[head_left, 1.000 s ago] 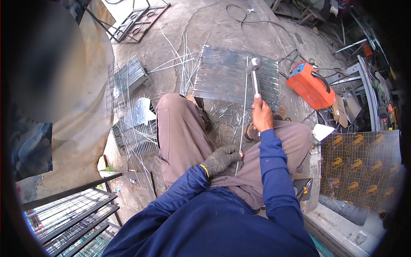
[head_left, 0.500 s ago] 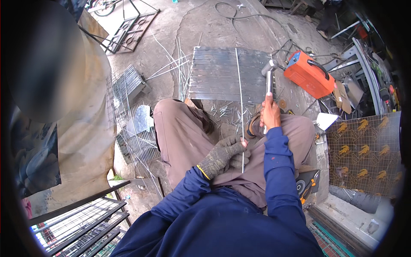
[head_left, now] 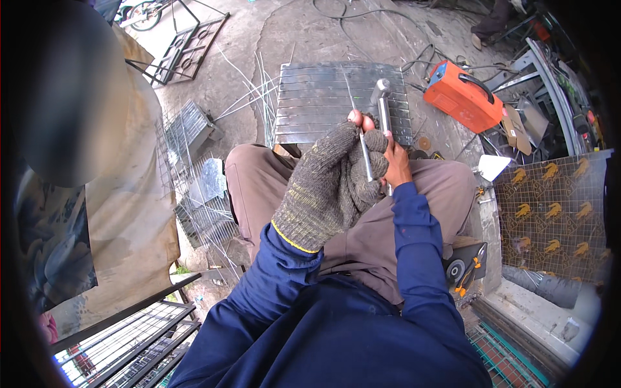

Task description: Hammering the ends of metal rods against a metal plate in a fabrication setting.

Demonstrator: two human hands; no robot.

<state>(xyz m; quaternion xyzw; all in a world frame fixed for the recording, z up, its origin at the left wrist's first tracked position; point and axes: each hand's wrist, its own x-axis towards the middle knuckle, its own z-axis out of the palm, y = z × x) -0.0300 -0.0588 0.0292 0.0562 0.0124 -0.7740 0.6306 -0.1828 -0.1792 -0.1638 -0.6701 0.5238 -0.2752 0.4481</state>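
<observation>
My left hand (head_left: 330,181), in a grey-green knit glove with bare fingertips, is raised in front of my lap. Its fingers pinch a thin metal rod (head_left: 367,155) that points away over the slatted metal plate (head_left: 310,103). Just to the right, my bare right hand (head_left: 397,165) is wrapped round the handle of a hammer (head_left: 384,110). The hammer stands with its head up, over the plate's right part. The glove partly hides my right hand's fingers. Between my knees, the floor is mostly hidden by the glove.
An orange welding machine (head_left: 462,97) stands right of the plate, with dark cables (head_left: 388,13) beyond. Loose thin rods (head_left: 262,90) lie left of the plate. Wire mesh and a metal box section (head_left: 191,129) are farther left. An angle grinder (head_left: 458,270) sits by my right hip.
My left hand has risen from my lap toward the camera with the rod, coming close beside my right hand. The hammer has shifted slightly left in view.
</observation>
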